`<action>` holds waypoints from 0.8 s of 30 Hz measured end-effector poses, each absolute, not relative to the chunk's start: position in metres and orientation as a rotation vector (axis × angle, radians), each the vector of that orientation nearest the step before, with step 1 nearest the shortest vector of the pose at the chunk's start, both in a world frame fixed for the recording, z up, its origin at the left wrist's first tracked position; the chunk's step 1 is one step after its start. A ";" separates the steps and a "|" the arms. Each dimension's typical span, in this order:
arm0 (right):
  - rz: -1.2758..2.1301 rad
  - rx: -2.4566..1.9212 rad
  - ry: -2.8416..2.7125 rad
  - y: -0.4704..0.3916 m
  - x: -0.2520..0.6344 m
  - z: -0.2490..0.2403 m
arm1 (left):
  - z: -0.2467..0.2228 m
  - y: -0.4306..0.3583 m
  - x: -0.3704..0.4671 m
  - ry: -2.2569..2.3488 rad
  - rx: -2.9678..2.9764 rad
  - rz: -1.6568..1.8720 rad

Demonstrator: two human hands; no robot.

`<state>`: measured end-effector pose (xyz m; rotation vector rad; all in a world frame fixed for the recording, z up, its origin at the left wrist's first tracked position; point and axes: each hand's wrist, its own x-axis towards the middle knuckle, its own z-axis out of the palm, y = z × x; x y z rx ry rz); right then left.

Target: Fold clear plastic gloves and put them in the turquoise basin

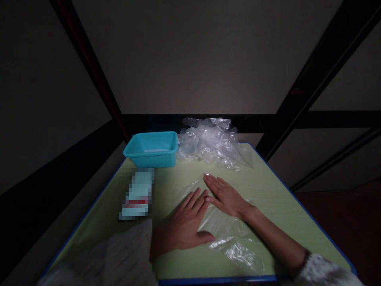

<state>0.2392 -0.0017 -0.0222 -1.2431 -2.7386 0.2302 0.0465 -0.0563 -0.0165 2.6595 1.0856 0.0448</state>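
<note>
A thin sheet of clear plastic [218, 224] lies creased on the table in front of me; I cannot tell whether it is a bag or a glove. My left hand [189, 220] rests flat on its left side, fingers stretched forward and thumb out to the right. My right hand [228, 196] presses flat on the far part, its fingers pointing forward and left. The right thumb touches or nearly touches the left fingertips. Both hands are open and hold nothing. Toward me, the near end of the plastic is crumpled.
A turquoise plastic basin [154, 161] stands at the table's back left, something pale inside. Beside it lies a loose pile of clear plastic [212, 141] with finger-like ends. A flat, pixelated item [138, 192] lies left of my hands. The pale green table [285, 210] has a blue edge.
</note>
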 end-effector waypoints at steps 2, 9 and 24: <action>0.224 -1.244 -2.735 -0.002 0.240 -0.023 | -0.017 -0.055 0.047 1.105 2.632 0.125; 0.209 -1.194 -2.701 0.000 0.242 -0.029 | -0.017 -0.034 0.045 1.356 2.522 0.466; 0.218 -1.294 -2.682 -0.002 0.239 -0.024 | -0.024 -0.038 0.035 1.391 2.711 0.132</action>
